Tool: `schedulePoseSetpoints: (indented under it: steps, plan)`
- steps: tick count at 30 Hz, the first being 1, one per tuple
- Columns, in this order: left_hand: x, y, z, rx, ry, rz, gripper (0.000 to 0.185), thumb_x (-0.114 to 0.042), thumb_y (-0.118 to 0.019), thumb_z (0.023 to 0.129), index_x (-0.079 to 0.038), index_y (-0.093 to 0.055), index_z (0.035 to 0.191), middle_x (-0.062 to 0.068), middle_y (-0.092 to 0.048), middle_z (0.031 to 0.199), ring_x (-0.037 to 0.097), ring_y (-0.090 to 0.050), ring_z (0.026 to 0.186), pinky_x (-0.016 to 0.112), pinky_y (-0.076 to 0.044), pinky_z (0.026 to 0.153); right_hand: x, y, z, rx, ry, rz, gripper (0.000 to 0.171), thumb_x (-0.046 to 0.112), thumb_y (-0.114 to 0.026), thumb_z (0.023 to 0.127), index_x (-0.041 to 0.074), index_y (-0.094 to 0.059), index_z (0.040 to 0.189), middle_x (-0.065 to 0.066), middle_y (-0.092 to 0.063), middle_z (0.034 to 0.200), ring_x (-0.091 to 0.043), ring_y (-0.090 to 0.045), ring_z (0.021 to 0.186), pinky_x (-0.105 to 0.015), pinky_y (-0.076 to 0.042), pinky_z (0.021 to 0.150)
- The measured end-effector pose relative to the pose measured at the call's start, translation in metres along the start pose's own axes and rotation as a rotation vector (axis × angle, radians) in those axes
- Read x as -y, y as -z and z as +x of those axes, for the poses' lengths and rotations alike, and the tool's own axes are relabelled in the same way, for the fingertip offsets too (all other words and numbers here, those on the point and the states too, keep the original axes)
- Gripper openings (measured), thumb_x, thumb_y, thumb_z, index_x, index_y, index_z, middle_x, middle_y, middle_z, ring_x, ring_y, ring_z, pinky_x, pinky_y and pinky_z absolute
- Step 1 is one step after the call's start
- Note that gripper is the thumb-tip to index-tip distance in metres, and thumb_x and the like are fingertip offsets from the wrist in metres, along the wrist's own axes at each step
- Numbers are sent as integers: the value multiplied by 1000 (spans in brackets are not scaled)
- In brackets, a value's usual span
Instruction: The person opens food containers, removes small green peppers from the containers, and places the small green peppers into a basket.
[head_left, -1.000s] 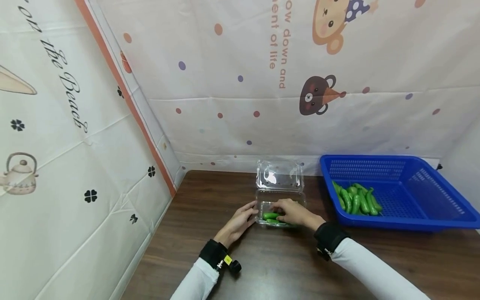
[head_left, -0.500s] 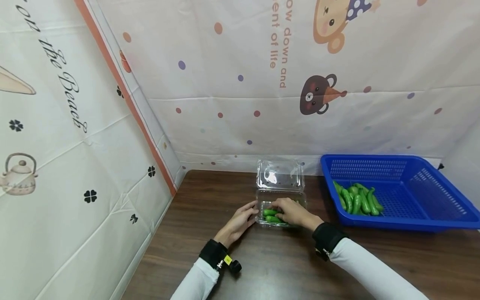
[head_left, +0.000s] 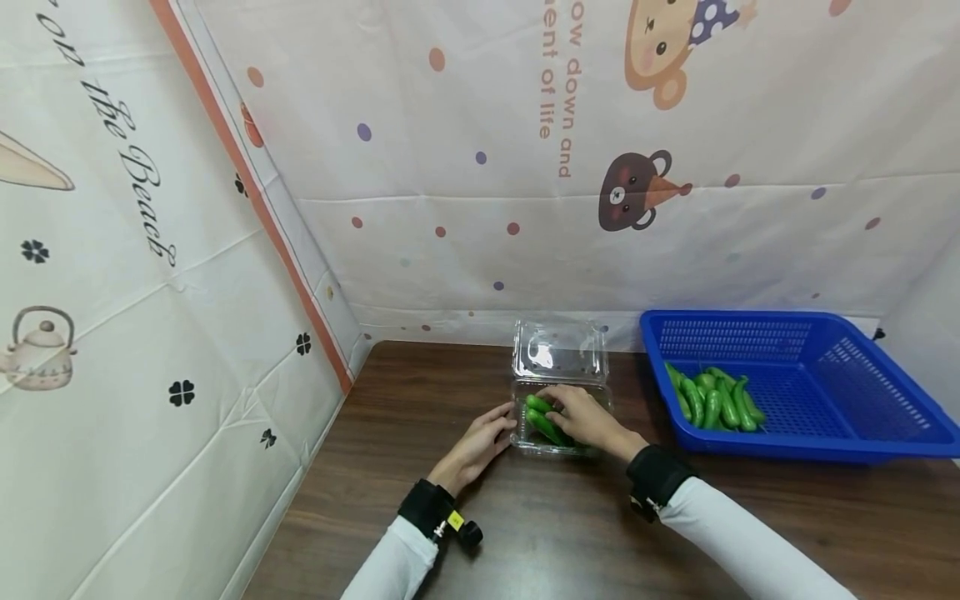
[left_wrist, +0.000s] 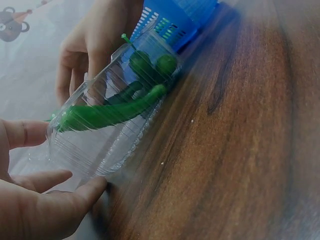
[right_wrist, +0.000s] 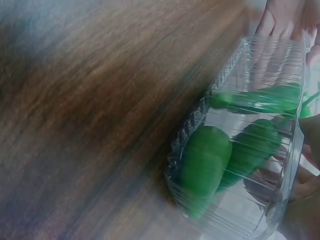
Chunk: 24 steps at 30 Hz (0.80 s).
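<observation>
A clear plastic clamshell box (head_left: 521, 443) stands on the table with its lid (head_left: 562, 352) raised at the back. My left hand (head_left: 476, 446) rests its extended fingers against the box's left side. Inside, my right hand (head_left: 588, 423) pinches a green pepper (head_left: 543, 423) between curled fingers. A long green pepper (left_wrist: 105, 115) lies slanted within the box in the left wrist view, and the stubby ends of others show beside it. Through the box's wall, the right wrist view gives a plump green pepper (right_wrist: 206, 160); the fingers behind are partly hidden.
To the right stands a blue plastic basket (head_left: 810, 447) with a heap of green peppers (head_left: 712, 400) at its left end. Brown wood-grain table (head_left: 540, 533) lies under everything. A printed cloth wall (head_left: 435, 275) rises directly behind the box.
The right hand has shifted slightly up and back within the box. The peppers at its fingertips have moved back and now slant, where they lay crosswise. The left hand has stayed in place.
</observation>
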<state>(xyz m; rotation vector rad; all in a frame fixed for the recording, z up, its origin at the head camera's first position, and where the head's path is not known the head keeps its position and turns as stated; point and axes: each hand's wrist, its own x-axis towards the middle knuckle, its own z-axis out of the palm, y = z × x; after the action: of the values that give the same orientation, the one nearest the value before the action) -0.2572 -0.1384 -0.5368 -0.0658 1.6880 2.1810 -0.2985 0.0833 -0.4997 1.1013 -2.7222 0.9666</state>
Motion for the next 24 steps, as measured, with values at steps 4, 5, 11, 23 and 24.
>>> schedulePoseSetpoints:
  steps: [4,5,11,23,24]
  plan:
    - [1,0,1,4,-7,-3,61,-10,-51,101,2,-31,158,20,-22,169,35,-24,156,52,-26,128,0,-2,-1,-40,-20,52,32,-3,-69,91,-2,-66,123,-19,-73,113,-28,-73,91,-36,-63,77]
    - [0,0,1,4,-10,-4,61,-10,-51,101,2,-31,158,21,-22,169,35,-24,156,52,-26,128,-1,-2,-1,-54,-20,64,33,-4,-69,91,-3,-65,124,-20,-72,114,-29,-73,91,-37,-63,78]
    - [-1,-2,0,-5,-20,-8,63,-9,-53,100,3,-32,158,21,-23,168,35,-25,156,53,-26,128,0,-2,-1,-153,-21,148,46,-10,-66,91,-6,-57,136,-27,-70,118,-35,-73,93,-39,-64,77]
    - [1,-1,-1,-9,-13,5,63,-10,-52,101,3,-29,158,22,-20,169,37,-22,156,54,-25,128,13,9,0,-190,-249,342,49,0,-62,98,-1,-48,145,-23,-68,113,-36,-71,101,-35,-63,76]
    - [1,-1,-1,-11,-12,7,64,-10,-52,100,4,-29,158,22,-21,169,37,-23,156,54,-25,128,14,11,1,-188,-271,360,49,1,-62,98,-1,-48,145,-24,-68,114,-38,-71,103,-37,-63,77]
